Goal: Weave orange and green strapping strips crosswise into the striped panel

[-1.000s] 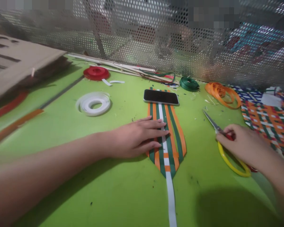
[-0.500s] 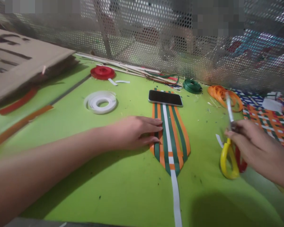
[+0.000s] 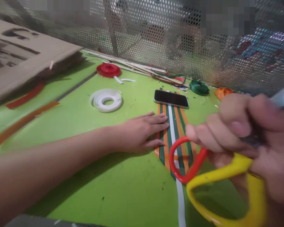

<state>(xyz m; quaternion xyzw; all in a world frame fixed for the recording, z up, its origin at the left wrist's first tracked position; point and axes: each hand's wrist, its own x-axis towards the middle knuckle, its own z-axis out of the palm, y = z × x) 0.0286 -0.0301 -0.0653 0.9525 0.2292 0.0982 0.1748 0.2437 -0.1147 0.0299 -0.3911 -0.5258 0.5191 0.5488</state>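
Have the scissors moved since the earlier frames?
Yes: judged against the phone, the scissors in the right hand have come left and apparently nearer the camera; their red handle now overlaps the strips in view.

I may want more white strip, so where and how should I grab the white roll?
Probably pinch the white roll across its near rim, coming from above: it lies flat on the green tabletop, and its open middle gives room inside. The turns look loosely wound, so gather them together.

Metal-bladed scissors [image 3: 241,162] have 1 red plastic loop [image 3: 197,165] and 1 yellow plastic loop [image 3: 257,198]. Long flat strips [image 3: 172,126] form orange, dark-green and white stripes. The flat tabletop [image 3: 132,189] is lime green, dark-flecked.
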